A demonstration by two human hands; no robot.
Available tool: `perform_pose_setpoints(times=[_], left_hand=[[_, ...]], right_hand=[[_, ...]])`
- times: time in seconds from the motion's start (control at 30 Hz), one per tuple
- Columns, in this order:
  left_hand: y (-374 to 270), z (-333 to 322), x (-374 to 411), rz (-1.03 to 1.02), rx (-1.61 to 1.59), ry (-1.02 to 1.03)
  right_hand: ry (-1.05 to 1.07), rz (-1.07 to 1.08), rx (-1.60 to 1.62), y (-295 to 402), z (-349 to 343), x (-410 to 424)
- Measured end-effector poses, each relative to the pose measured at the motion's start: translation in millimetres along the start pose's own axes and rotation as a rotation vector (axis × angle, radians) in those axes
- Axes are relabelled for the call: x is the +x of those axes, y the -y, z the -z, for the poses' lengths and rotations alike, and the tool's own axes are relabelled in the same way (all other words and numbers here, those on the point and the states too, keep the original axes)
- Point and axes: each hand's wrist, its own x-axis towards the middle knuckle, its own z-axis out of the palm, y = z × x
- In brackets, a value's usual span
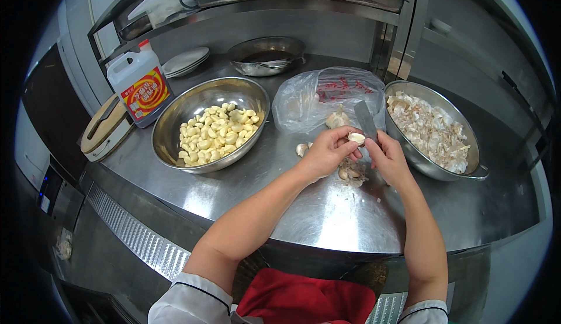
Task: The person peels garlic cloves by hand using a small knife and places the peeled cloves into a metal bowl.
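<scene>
My left hand (329, 149) pinches a partly peeled garlic clove (356, 138) between thumb and fingers. Against its right side, my right hand (390, 155) grips a knife with a broad grey blade (364, 117) that points up and away; the handle is hidden in the palm. Below the hands lie garlic cloves in skin with loose peel (352, 173) on the steel counter. Unpeeled cloves (301, 149) rest just left of the left hand. Behind the hands, a whole garlic bulb (337, 118) sits at the mouth of a clear plastic bag (298, 105).
To the left stands a steel bowl (164, 137) of peeled cloves; to the right, a steel basin (431, 176) of garlic skins. A plastic jug (144, 87), a round board with a knife (103, 127), stacked plates (186, 61) and a pan of dark liquid (266, 67) stand farther back.
</scene>
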Motion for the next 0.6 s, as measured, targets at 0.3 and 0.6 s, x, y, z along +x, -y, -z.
perform_pose_setpoints(times=[0.3, 0.6], left_hand=[[0.4, -2.5, -4.6, 0.000, 0.192, -0.044], [-6.0, -4.6, -6.9, -0.250, 0.799, -0.194]], right_hand=[[-0.112, 0.080, -0.196, -5.8, -3.9, -2.1], [-0.156, -0.001, -0.064, -10.6, -16.4, -0.3]])
